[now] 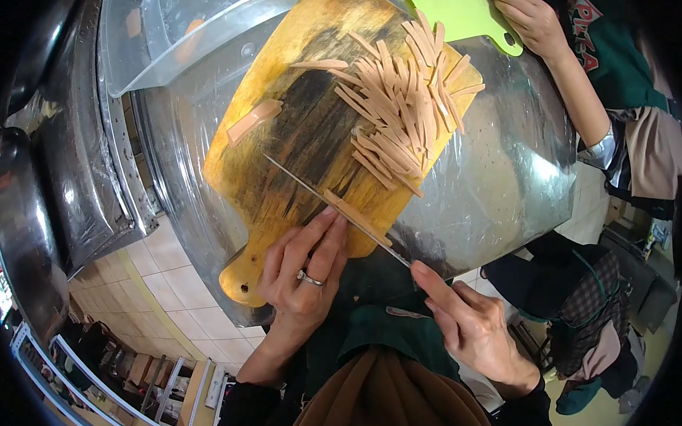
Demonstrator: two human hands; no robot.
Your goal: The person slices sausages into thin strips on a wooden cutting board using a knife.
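My right hand (pixel 472 323) is closed around the handle end of a knife (pixel 301 183), its thin blade slanting across the wooden cutting board (pixel 236 202). Under my left hand (pixel 305 264), which wears a ring, the bent fingertips press a piece of sausage (pixel 356 217) against the board, right beside the blade. A heap of sausage strips (pixel 397 102) covers the far right part of the board. Another sausage piece (pixel 254 121) lies apart on the left. The knife's handle is mostly hidden by my fingers.
A clear plastic container (pixel 204 39) with a few sausage pieces stands at the back left. Another person's hand (pixel 532 21) rests on a green cutting board (pixel 468 15) at the back right. The plastic-covered table (pixel 501 158) ends close to my body.
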